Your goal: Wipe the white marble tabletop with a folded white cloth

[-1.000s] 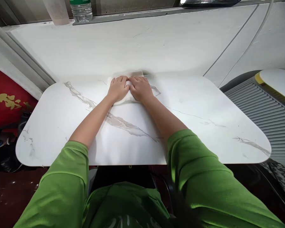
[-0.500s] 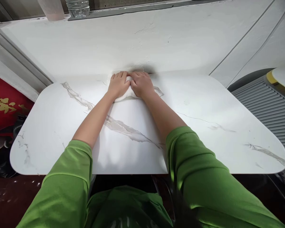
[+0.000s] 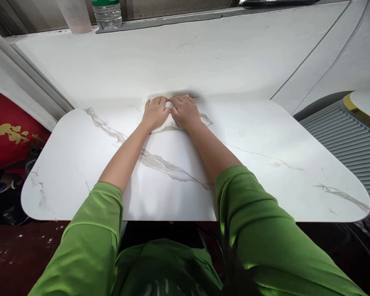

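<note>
A white cloth (image 3: 166, 124) lies bunched on the white marbled tabletop (image 3: 258, 181), close to the wall. My left hand (image 3: 155, 113) presses on the left part of it, fingers pointing to the wall. Beside it my right hand (image 3: 185, 111) presses on the right part, the two thumbs nearly touching. Both hands hold the cloth down, so most of it is hidden beneath them. Some of its white shows between the thumbs and below the palms.
A white wall (image 3: 126, 65) rises along the table's far edge. On the ledge above stand a clear bottle (image 3: 108, 17) with a green label and a translucent cup (image 3: 75, 16). A red bag (image 3: 12, 131) is at the left, a grey ribbed bin-like object (image 3: 345, 127) at the right.
The view has tilted up slightly, so more of the bottle and a dark object on the ledge show. Both hands stay on the cloth at nearly the same spot.
</note>
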### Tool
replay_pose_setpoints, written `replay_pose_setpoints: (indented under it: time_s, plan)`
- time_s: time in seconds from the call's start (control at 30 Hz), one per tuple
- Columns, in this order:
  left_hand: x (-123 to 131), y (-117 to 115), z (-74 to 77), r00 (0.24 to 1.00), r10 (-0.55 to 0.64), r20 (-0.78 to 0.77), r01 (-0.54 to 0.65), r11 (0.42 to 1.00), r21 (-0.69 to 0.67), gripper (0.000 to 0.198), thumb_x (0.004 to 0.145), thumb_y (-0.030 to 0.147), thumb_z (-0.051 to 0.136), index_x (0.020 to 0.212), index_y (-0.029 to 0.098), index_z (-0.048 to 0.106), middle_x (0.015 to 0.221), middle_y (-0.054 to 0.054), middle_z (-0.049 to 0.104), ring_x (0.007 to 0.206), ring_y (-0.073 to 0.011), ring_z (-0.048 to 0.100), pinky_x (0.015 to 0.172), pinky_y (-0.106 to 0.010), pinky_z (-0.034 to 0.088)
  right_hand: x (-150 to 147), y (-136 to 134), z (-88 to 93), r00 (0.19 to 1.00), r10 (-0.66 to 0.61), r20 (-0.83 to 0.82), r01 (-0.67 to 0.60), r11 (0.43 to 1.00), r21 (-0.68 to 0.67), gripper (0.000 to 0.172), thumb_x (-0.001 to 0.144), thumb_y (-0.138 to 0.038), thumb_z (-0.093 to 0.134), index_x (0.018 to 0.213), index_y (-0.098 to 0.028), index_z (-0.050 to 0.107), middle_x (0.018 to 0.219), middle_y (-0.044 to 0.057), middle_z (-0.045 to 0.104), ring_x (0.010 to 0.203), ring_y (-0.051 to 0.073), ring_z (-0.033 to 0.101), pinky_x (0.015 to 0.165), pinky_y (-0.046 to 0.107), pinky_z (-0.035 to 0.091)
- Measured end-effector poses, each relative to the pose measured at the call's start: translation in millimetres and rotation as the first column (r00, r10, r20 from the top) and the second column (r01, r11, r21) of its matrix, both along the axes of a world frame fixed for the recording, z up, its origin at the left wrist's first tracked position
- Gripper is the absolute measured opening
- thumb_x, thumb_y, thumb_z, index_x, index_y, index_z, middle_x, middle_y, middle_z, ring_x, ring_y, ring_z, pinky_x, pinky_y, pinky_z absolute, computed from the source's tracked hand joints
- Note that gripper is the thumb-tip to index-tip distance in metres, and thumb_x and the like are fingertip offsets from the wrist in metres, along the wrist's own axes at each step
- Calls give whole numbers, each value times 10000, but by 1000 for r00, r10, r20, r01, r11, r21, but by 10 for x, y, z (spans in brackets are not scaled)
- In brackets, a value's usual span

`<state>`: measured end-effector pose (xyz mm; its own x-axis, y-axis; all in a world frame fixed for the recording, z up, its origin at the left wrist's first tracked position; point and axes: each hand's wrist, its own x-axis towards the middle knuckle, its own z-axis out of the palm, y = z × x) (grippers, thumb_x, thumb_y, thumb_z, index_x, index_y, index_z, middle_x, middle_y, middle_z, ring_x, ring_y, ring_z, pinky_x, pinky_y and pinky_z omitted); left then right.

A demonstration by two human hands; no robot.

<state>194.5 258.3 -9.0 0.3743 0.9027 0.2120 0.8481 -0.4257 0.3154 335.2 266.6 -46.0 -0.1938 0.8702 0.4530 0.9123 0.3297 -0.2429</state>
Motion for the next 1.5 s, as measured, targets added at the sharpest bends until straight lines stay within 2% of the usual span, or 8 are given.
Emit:
replay_pose_setpoints:
  time_s: [0.3,0.6,0.83,1.03,1.13,1.27,1.37,1.5]
  plan:
    - [-38,-343,55,1000,3,3,-3,999,-42,441,925,169,330,1335,151,492,1477,-108,489,1415,-216,372,1226,-446,158,-55,-380,98,1000,-7,19,8,999,-49,452,921,-197,290,1267,-155,577,1332,135,605,1245,297,506,1096,499,323]
    - [-219,-1079,104,998,-44,-52,42,998,-41,468,928,163,326,1372,113,467,1514,-139,450,1443,-232,337,1230,-464,148,-211,-1192,204,997,16,75,-10,997,-80,486,895,-165,313,1306,-103,567,1403,154,563,1287,288,477,1128,465,287]
    - [-404,-1745,153,989,-106,-100,100,993,-64,466,930,181,331,1376,132,457,1536,-133,433,1458,-240,325,1236,-476,157,-351,-1944,179,997,37,75,-35,999,-17,443,900,-194,362,1287,-110,560,1364,179,587,1284,323,477,1111,503,289]
    - [-598,-2148,178,987,-102,-122,90,991,-102,460,921,181,342,1364,156,463,1544,-120,425,1472,-249,307,1248,-481,136,-476,-2306,320,982,134,134,-125,990,-70,342,866,-210,405,1122,-124,613,1195,204,629,1084,346,534,1002,498,365]
    - [-673,-2163,206,988,-131,-81,120,984,-131,429,925,197,341,1335,197,470,1529,-95,446,1456,-235,338,1243,-479,176,-525,-2251,405,979,157,129,-142,983,-119,247,829,-208,436,988,-161,620,1008,166,630,934,325,528,867,471,412]
    - [-720,-2018,217,993,-115,-9,113,986,-124,383,931,189,310,1267,223,492,1466,-73,502,1402,-210,404,1221,-467,234,-596,-1993,429,983,172,62,-165,981,-106,219,802,-168,438,952,-183,597,989,135,609,915,295,510,832,423,410]
    - [-749,-1772,179,998,-58,-8,57,996,-66,390,932,164,296,1272,200,483,1453,-96,507,1397,-213,400,1215,-476,221,-668,-1700,408,982,188,23,-185,979,-83,224,794,-135,438,947,-172,597,999,127,617,936,280,514,880,405,397]
    - [-854,-1243,138,999,-33,-8,33,999,-22,342,939,182,325,1232,200,501,1387,-98,556,1347,-217,445,1191,-458,259,-793,-1197,402,986,168,11,-167,985,-33,226,824,-121,415,905,-168,621,966,127,656,940,277,532,860,381,388]
